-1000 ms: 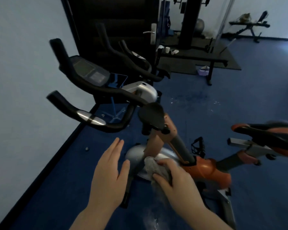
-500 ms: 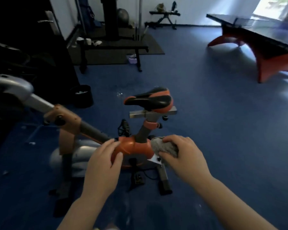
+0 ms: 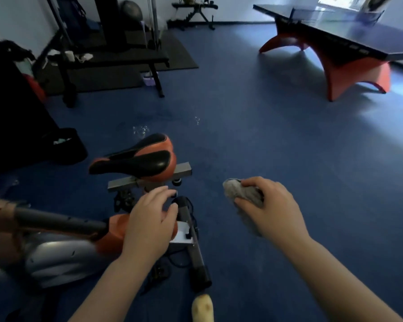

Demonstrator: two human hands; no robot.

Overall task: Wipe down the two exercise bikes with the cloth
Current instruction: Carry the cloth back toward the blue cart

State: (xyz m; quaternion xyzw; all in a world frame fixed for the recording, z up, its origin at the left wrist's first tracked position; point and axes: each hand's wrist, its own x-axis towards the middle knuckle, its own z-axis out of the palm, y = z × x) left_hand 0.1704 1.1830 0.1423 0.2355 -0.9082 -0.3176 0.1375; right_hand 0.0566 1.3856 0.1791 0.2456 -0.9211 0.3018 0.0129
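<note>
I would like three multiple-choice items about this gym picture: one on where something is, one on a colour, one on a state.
1. Where is the cloth?
A. draped over the saddle
B. in the right hand, over bare floor beside the bike
C. on the table tennis table

2. What colours is the saddle?
A. black and orange
B. white and green
C. all grey

3. How is the left hand?
A. clenched around a bottle
B. gripping the cloth
C. open, fingers spread, over the bike's orange housing

Key:
1 B: the right hand grips the bunched grey cloth to the right of the bike.
2 A: black pads on orange edges.
3 C: it holds nothing, and the orange housing shows beneath it.
</note>
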